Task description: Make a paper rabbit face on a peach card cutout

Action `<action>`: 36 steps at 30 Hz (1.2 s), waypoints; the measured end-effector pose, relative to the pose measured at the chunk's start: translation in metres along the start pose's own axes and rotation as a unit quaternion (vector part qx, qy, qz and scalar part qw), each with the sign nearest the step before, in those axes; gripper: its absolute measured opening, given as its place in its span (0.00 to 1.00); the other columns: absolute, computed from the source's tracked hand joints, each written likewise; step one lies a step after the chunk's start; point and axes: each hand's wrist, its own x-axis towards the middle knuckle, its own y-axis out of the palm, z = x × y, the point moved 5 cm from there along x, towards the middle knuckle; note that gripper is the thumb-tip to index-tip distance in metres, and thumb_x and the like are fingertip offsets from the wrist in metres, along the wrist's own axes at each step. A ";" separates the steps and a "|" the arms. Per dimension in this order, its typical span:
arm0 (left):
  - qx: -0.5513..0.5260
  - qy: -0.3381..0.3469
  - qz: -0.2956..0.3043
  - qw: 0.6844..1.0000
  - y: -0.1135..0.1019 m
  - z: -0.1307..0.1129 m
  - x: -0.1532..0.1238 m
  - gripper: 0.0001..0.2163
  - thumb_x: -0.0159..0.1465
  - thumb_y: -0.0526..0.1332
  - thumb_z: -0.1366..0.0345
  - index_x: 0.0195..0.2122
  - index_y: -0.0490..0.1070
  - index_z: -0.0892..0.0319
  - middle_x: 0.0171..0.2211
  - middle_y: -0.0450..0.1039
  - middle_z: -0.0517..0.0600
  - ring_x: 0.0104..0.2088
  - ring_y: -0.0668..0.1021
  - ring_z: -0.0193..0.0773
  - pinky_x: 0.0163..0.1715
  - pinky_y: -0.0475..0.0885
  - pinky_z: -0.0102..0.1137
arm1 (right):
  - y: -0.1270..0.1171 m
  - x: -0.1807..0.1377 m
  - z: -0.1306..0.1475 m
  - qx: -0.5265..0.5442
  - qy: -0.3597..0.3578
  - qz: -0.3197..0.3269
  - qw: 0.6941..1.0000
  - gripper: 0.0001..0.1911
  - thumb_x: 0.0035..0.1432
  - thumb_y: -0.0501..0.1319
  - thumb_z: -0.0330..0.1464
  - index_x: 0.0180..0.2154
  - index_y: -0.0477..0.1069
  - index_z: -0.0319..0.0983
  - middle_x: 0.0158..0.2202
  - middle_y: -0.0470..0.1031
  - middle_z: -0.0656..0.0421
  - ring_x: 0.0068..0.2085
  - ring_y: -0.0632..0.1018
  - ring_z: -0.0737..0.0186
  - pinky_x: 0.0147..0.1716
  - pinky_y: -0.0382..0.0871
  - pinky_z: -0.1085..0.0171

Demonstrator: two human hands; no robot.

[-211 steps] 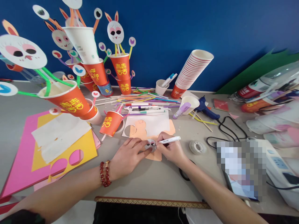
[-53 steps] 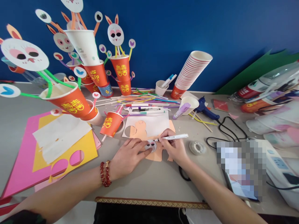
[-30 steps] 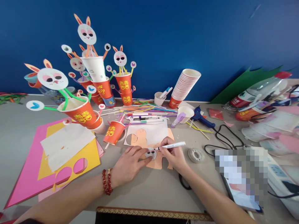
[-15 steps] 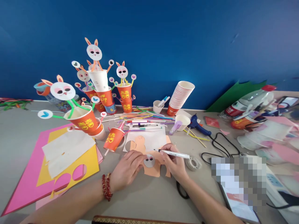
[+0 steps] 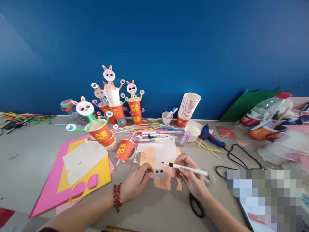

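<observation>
A white paper disc (image 5: 159, 173) with pink-shaded dark eyes lies on cut orange paper (image 5: 162, 184) in front of me. Just left of the disc, my left hand (image 5: 137, 181) has its thumb and fingers drawn together over the paper's edge; what they pinch, if anything, is too small to make out. My right hand (image 5: 189, 175) grips a white marker pen (image 5: 190, 169) with a black tip, which points left above the disc. Under the orange paper is a white sheet (image 5: 166, 149) with a round hole. Black scissor handles (image 5: 196, 205) show beside my right wrist.
Rabbit figures on red cups (image 5: 98, 133) stand at the left, behind pink and yellow sheets (image 5: 102, 174). Pens (image 5: 156, 139) and coloured sticks lie farther back. A cup stack (image 5: 189, 108), glue gun (image 5: 211, 137), black cord (image 5: 235, 161) and tape roll (image 5: 209, 177) are rightward.
The view has tilted up and turned left. My left fingers have drawn back from the disc and curled together. My right hand still holds the marker, its tip now slightly farther above the disc.
</observation>
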 end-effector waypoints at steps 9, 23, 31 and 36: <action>0.048 0.021 0.084 0.995 0.006 -0.020 0.004 0.27 0.69 0.49 0.67 0.67 0.38 0.58 0.37 0.77 0.49 0.36 0.78 0.39 0.37 0.70 0.30 | 0.016 -0.015 -0.001 -0.092 -0.021 0.024 0.995 0.10 0.62 0.60 0.39 0.31 0.67 0.40 0.21 0.71 0.62 0.18 0.67 0.69 0.17 0.59 0.69; 0.198 0.017 0.148 0.969 0.011 -0.046 0.009 0.21 0.68 0.51 0.65 0.61 0.50 0.58 0.35 0.79 0.53 0.31 0.80 0.45 0.29 0.71 0.31 | 0.038 -0.021 0.008 -0.179 -0.086 0.087 0.976 0.07 0.61 0.58 0.33 0.29 0.65 0.41 0.24 0.68 0.62 0.23 0.68 0.66 0.24 0.62 0.67; -0.019 0.125 -0.025 0.992 -0.005 -0.052 0.019 0.26 0.69 0.47 0.45 0.61 0.55 0.56 0.31 0.72 0.48 0.28 0.74 0.37 0.32 0.71 0.31 | 0.041 -0.025 -0.017 0.058 0.043 0.108 0.992 0.11 0.56 0.64 0.39 0.32 0.66 0.40 0.22 0.69 0.63 0.20 0.67 0.70 0.19 0.58 0.71; -0.073 0.177 -0.069 0.979 0.002 -0.068 0.028 0.26 0.71 0.38 0.50 0.64 0.52 0.57 0.55 0.63 0.59 0.55 0.68 0.47 0.55 0.65 0.44 | 0.038 -0.023 -0.032 0.170 0.076 0.016 0.982 0.07 0.48 0.62 0.31 0.26 0.63 0.40 0.20 0.68 0.66 0.15 0.65 0.73 0.15 0.49 0.73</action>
